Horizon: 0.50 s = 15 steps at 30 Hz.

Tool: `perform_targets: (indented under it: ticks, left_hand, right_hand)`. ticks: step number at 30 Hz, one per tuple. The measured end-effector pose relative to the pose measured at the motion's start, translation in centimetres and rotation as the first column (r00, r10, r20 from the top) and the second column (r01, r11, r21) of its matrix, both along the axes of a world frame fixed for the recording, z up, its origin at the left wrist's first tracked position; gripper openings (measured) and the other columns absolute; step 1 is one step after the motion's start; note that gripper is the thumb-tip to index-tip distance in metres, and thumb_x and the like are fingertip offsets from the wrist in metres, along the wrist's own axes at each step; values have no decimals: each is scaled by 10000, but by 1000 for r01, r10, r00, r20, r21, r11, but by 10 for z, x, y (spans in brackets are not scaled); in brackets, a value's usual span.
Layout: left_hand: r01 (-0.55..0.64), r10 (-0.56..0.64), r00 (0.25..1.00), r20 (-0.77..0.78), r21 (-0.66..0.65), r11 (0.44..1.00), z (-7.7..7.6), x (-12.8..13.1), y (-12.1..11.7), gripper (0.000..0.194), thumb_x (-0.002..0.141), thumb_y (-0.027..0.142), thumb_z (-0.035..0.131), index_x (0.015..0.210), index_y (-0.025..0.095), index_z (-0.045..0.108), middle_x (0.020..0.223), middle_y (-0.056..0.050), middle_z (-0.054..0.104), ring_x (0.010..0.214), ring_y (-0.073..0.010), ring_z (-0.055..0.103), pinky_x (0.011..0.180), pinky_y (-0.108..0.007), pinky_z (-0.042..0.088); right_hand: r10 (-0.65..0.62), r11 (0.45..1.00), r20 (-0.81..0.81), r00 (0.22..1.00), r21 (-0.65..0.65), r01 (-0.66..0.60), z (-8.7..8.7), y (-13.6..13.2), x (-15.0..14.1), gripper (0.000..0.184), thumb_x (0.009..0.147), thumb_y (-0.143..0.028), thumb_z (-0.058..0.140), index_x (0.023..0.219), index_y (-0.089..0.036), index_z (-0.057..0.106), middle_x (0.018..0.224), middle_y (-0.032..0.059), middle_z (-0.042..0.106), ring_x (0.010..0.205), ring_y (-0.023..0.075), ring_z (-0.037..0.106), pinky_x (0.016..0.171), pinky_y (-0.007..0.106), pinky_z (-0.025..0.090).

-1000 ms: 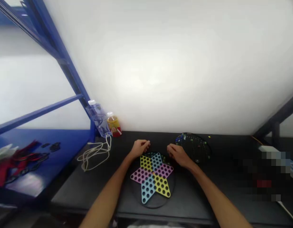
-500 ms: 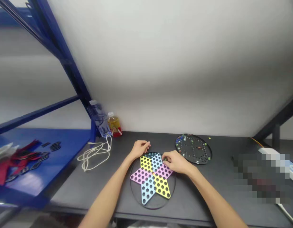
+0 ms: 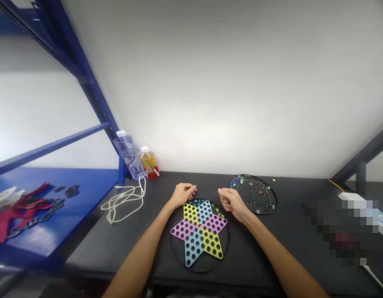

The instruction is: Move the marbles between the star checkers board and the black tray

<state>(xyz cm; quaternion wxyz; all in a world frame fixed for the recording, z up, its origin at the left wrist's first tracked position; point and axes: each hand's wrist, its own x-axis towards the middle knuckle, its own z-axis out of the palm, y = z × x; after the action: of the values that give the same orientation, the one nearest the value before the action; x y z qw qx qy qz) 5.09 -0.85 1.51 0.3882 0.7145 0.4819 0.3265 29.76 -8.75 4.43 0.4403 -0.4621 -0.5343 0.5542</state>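
A star-shaped Chinese checkers board [image 3: 194, 240] in yellow, pink and blue, pitted with round holes, lies in a thin black round rim. Marbles [image 3: 217, 210] rest in the rim's gap behind the star's upper right points. My left hand [image 3: 182, 194] lies at the board's far left edge, its fingers loosely bent and apart, with nothing seen in them. Just beyond the far right edge, my right hand [image 3: 233, 203] hovers with thumb and fingertips pinched together. Whatever is between those fingertips, if anything, is too small to make out.
A round black pegged board [image 3: 253, 196] with small coloured pieces stands behind my right hand. At left are a white cable [image 3: 126, 203], a clear bottle [image 3: 132, 157] and a yellow-red bottle [image 3: 150, 163]. Red straps [image 3: 26, 207] and black buckles lie on a blue surface. A white power strip [image 3: 359, 203] sits right.
My right hand has lifted from the star's upper right part and moved right and slightly away, uncovering the marbles there. My left hand has stayed in place.
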Motion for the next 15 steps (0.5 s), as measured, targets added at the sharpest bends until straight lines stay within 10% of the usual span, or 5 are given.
perform_targets:
  ticks: [6,15]
  left_hand:
    - [-10,10,1000,-8,4,1000,-1,-1,0,459,845,537,512,818,122,706,656,-45,666,525,-122,586,527,-228,473]
    - [-10,10,1000,-4,6,1000,-4,-1,1,447,845,530,518,821,125,706,665,-48,673,532,-125,595,532,-231,477]
  right_hand:
    - [-68,916,673,737,335,-221,4,-8,9,124,750,-315,678,764,-191,669,569,-41,498,537,99,433,557,228,299]
    - [-31,902,834,551,261,-343,3,-12,3,133,853,-288,583,846,-212,692,733,27,667,675,158,585,603,239,320]
